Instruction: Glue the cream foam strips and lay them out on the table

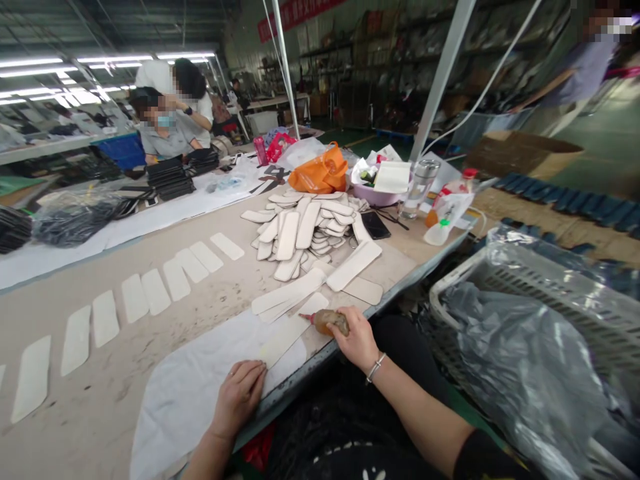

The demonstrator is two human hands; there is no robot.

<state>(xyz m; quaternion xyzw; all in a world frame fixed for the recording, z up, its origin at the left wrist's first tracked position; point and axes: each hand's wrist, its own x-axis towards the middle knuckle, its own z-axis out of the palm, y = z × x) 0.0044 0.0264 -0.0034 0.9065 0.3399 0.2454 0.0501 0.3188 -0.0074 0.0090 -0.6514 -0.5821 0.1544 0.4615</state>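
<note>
My right hand (pixel 357 339) is wrapped round a squeeze bottle (pixel 327 323) of brownish stuff. Its thin reddish nozzle points left, over the far end of a flat white strip (pixel 287 341) with rounded ends. The near end of that strip is under the fingertips of my left hand (pixel 243 390), whose fingers are curled and pressed together. Beneath the strip a white cloth (pixel 195 387) covers part of the table. More white strips (pixel 290 293) lie just beyond the bottle, overlapping. Whether liquid is leaving the nozzle I cannot tell.
A heap of similar strips (pixel 305 230) is piled behind, and a spaced row of strips (pixel 155 292) runs along the left. Farther back are an orange bag (pixel 320 172), a phone (pixel 375 225) and a glass jar (pixel 421 190). A plastic-lined crate (pixel 525 373) stands right; people work beyond.
</note>
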